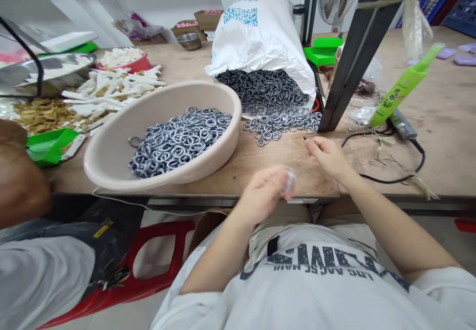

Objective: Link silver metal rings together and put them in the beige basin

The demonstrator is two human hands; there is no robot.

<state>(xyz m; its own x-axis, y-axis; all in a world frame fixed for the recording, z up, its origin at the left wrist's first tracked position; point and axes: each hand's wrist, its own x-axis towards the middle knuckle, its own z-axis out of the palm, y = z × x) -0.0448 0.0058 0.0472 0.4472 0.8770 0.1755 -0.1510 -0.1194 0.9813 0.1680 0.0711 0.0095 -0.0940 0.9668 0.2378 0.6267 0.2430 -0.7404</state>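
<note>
My left hand (264,193) is closed near the table's front edge around a small, blurred metallic ring-like item (289,180). To its right, my right hand (327,156) is pinched on a small dark thing (305,139) too small to name. Just beyond the hands, loose grey rings (271,127) lie on the wooden table. They spill from the mouth of a white sack (256,37) full of the same rings. A large beige basin (107,141) to the left holds a heap of grey rings (178,141).
A dark metal post (351,67) slants up beside the sack. Right of it lie a green packet (403,89) and a corded grey device (403,124). At the left are white pieces (104,89), a green tray (52,146) and another person's arm (22,176).
</note>
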